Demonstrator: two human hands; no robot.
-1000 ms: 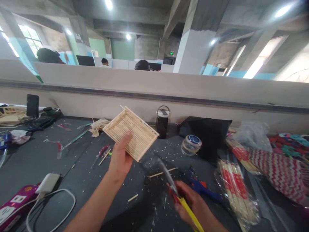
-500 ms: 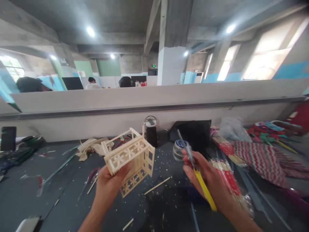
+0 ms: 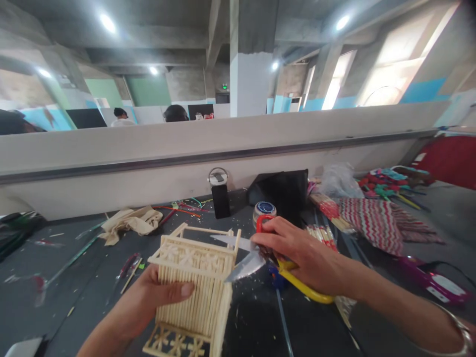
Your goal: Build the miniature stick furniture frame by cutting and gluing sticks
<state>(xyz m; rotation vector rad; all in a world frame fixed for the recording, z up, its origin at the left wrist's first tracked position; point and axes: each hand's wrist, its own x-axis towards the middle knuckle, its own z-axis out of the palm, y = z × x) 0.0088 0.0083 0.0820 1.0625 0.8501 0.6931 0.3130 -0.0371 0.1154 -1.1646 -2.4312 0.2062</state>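
My left hand (image 3: pixel 148 297) grips a small wooden stick model (image 3: pixel 189 297), thumb flat on its slatted face. Star-shaped lattice shows along its upper and lower bands, and a thin rail frame with short posts rises at its top. My right hand (image 3: pixel 297 253) is wrapped round the red and yellow handles of a pair of scissors (image 3: pixel 247 265). The blades stand apart and point left, with the model's upper right corner post (image 3: pixel 237 243) between them. Whether they touch the wood I cannot tell. A round jar with a blue lid (image 3: pixel 265 208) sits behind the right hand.
A beige cloth (image 3: pixel 132 224) lies behind on the left, beside a dark upright bottle or phone-like object (image 3: pixel 221 201). To the right are red-wrapped stick bundles (image 3: pixel 322 237), a striped knitted piece (image 3: pixel 372 225) and a purple device (image 3: pixel 435 280). A low partition (image 3: pixel 178 181) backs the dark table.
My left hand has turned the model so its slatted face shows. My right hand has brought the scissors left to the model, and their blades have opened. The view has shifted right.
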